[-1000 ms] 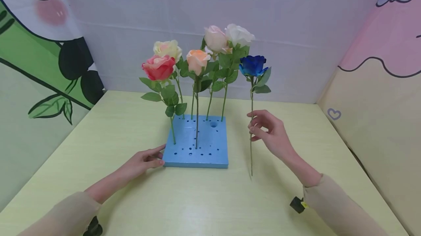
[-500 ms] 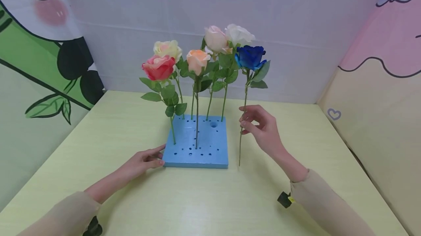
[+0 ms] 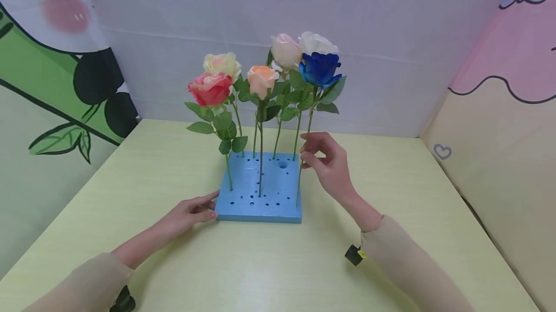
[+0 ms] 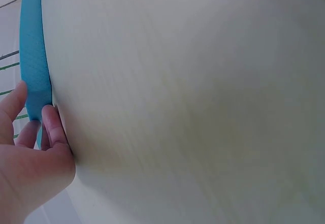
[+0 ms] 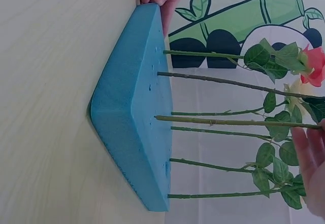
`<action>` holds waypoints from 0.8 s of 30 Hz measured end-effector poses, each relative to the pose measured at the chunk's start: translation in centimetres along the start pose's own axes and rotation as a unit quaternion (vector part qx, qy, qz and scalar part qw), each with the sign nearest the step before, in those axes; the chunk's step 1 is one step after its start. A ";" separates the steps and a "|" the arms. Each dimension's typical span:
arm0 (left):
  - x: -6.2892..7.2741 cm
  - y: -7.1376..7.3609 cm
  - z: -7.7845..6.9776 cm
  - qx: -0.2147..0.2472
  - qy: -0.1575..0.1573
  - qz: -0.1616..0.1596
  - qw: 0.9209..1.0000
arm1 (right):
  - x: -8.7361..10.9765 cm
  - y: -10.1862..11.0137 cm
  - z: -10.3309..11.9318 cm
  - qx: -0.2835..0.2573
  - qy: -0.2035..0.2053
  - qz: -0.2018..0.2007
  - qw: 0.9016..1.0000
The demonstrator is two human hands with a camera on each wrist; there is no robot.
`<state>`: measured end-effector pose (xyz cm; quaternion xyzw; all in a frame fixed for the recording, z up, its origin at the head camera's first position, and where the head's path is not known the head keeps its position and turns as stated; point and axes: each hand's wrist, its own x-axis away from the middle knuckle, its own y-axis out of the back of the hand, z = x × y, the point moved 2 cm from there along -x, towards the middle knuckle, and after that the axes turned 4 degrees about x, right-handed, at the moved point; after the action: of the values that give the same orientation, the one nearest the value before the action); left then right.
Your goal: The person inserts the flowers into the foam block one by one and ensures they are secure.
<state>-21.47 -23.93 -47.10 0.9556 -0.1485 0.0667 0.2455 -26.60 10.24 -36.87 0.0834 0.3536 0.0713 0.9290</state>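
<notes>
In the head view my right hand (image 3: pixel 328 169) pinches the thin stem of a blue rose (image 3: pixel 320 69) between thumb and fingers. The stem slants slightly over the right front part of a blue foam block (image 3: pixel 271 184) dotted with small holes. From the right wrist view, the stem's lower end (image 5: pixel 158 118) lies close to the block's top; I cannot tell whether it touches. At the block's front left, my left hand (image 3: pixel 193 213) rests its fingers and thumb against the side. The left wrist view has these fingertips (image 4: pixel 52 118) against the foam.
Standing in the block are a red-pink rose (image 3: pixel 210 89), a peach rose (image 3: pixel 262 81), a cream rose (image 3: pixel 222 64), a pale pink rose (image 3: pixel 285 52) and a white rose (image 3: pixel 317 43). A pale table (image 3: pixel 260 268) lies beneath, with printed cloth walls around it.
My right hand has carried the blue rose left and slightly up, from beside the block to over its right front part. The left hand has stayed at the block's side.
</notes>
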 end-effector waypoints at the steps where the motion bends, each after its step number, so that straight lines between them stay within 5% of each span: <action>1: 0.0 0.0 0.0 0.000 0.001 0.001 1.000 | -0.1 -0.2 -0.1 0.001 0.002 -0.001 1.000; 24: -0.3 0.2 0.3 0.000 -0.005 0.005 1.000 | -1.5 -3.7 -1.0 0.019 0.026 -0.035 0.999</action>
<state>-21.84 -24.14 -47.37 0.9553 -0.1543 0.0630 0.2444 -28.14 6.49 -37.42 0.0869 0.3819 0.0339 0.9195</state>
